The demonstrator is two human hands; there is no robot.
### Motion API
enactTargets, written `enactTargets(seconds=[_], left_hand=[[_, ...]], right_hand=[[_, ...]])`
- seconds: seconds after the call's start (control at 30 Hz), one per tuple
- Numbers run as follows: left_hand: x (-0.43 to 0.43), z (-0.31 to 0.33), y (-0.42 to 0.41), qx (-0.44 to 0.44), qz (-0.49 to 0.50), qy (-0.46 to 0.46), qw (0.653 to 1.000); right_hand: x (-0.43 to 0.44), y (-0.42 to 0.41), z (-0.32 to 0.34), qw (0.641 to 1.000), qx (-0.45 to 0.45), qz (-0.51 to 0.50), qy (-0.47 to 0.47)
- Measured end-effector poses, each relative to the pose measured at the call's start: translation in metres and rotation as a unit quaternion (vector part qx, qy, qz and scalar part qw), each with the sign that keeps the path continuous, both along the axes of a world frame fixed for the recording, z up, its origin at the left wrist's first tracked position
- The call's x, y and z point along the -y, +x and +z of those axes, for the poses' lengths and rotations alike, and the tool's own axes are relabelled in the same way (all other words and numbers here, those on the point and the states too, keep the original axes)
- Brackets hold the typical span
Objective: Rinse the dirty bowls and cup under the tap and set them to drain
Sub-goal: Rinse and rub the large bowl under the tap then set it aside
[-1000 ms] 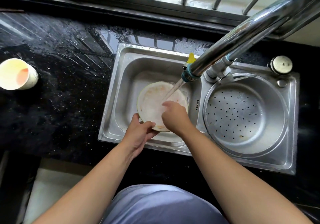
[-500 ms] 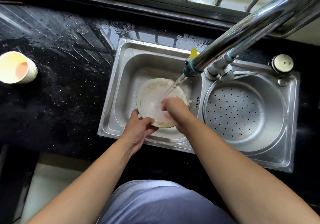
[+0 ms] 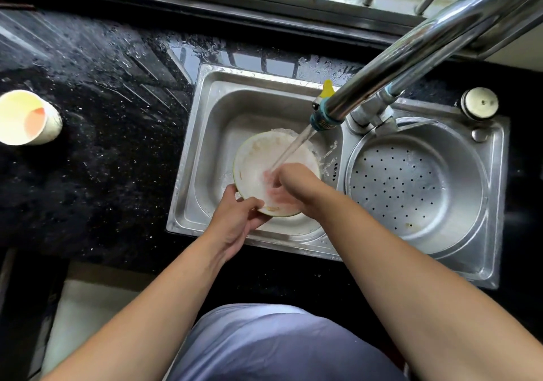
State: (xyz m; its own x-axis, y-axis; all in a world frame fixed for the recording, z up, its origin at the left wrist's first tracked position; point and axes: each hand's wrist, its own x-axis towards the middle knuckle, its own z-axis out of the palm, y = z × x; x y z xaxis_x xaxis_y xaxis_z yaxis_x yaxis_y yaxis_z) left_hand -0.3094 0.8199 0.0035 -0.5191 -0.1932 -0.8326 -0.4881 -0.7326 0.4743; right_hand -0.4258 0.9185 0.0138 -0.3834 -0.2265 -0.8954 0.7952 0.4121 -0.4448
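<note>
Head camera, looking down on a steel double sink (image 3: pixel 188 174) set in a wet black counter (image 3: pixel 97 157): a person's left hand (image 3: pixel 235 219) grips the near rim of a white bowl (image 3: pixel 258 160), thumb over the edge and fingers (image 3: pixel 232 191) curled beneath it, holding the dish tilted inside the left basin. The right hand (image 3: pixel 291 188) reaches into the bowl just beyond those fingers, its fingertips blurred under the flow, so whether they are spread or bunched cannot be told; they press against the bowl's inner face and grasp nothing. Water (image 3: pixel 293 148) runs from the tap (image 3: pixel 390 66), which slants in from the upper right, and strikes the bowl directly at the right hand's knuckles, splashing toward the divider. A cream cup (image 3: pixel 28 117) lies on its side on the counter, well to the left of both hands. The perforated drain basin (image 3: pixel 411 186) sits to the right of the right forearm.
</note>
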Motion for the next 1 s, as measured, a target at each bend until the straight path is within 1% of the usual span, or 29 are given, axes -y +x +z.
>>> enactTargets(seconds=[0.03,0.07,0.1,0.13,0.17,0.23,0.27,0.33,0.37,0.4,0.5,0.57,0.6,0.67,0.7,0.73,0.8,0.83,0.9,0.93,1.0], left_hand=[[0.001,0.0,0.0,0.0,0.0,0.001,1.0],[0.002,0.0,-0.001,0.0,0.001,0.002,1.0],[0.002,0.0,-0.001,0.0,0.003,0.001,1.0],[0.003,0.0,-0.002,0.0,0.004,-0.001,1.0],[0.003,0.001,-0.002,0.0,0.003,-0.003,1.0],[0.004,0.0,-0.002,0.002,-0.002,-0.005,1.0],[0.004,0.0,-0.002,0.002,-0.002,-0.005,1.0],[0.004,-0.001,-0.003,0.004,0.001,-0.007,1.0],[0.003,-0.001,-0.003,0.006,0.001,-0.009,1.0],[0.003,-0.001,-0.003,0.007,0.001,-0.011,1.0],[0.001,-0.002,-0.003,0.011,0.005,-0.011,1.0],[0.001,-0.003,-0.003,0.012,0.008,-0.012,1.0],[0.001,-0.003,-0.004,0.011,0.007,-0.014,1.0],[0.002,-0.002,-0.004,0.012,0.003,-0.02,1.0],[0.003,-0.002,-0.004,0.013,0.003,-0.022,1.0],[0.004,-0.002,-0.004,0.013,0.006,-0.022,1.0],[0.004,-0.003,-0.005,0.01,0.01,-0.021,1.0],[0.004,-0.003,-0.005,0.009,0.007,-0.024,1.0],[0.003,-0.003,-0.006,0.008,-0.004,-0.027,1.0],[0.003,-0.004,-0.006,0.008,-0.004,-0.023,1.0],[0.001,-0.005,-0.008,0.009,0.003,-0.012,1.0]], right_hand=[[0.0,0.0,0.003,1.0,0.006,-0.002,-0.01],[0.002,-0.003,0.002,0.999,0.003,-0.032,-0.006],[0.004,-0.007,-0.001,0.998,-0.027,-0.051,0.012],[0.004,-0.009,-0.002,0.996,-0.063,-0.039,0.045],[0.005,-0.01,-0.003,0.995,-0.071,-0.025,0.066],[0.008,-0.005,-0.002,0.999,-0.035,-0.011,0.028],[0.009,-0.003,-0.002,0.999,-0.032,-0.014,0.01],[0.01,-0.004,-0.002,0.996,-0.071,-0.038,0.029],[0.01,-0.005,-0.004,0.994,-0.095,-0.015,0.059],[0.009,-0.005,-0.006,0.992,-0.099,-0.002,0.075],[0.011,-0.003,-0.003,0.995,-0.095,0.006,0.039],[0.012,-0.003,-0.004,0.991,-0.118,-0.012,0.068],[0.013,-0.003,-0.005,0.988,-0.124,0.0,0.088],[0.012,0.001,-0.004,0.993,-0.079,0.04,0.074],[0.011,0.002,-0.004,0.996,-0.057,0.047,0.047],[0.009,0.003,-0.006,0.998,-0.043,0.03,0.032],[0.006,0.001,-0.004,0.997,-0.067,-0.01,0.043],[0.001,0.001,-0.005,0.996,-0.075,-0.011,0.047],[-0.007,0.002,0.0,0.998,-0.058,0.018,0.003],[-0.013,-0.001,-0.001,0.997,-0.07,0.023,-0.006],[-0.032,-0.015,0.001,0.988,-0.151,0.007,0.017]])
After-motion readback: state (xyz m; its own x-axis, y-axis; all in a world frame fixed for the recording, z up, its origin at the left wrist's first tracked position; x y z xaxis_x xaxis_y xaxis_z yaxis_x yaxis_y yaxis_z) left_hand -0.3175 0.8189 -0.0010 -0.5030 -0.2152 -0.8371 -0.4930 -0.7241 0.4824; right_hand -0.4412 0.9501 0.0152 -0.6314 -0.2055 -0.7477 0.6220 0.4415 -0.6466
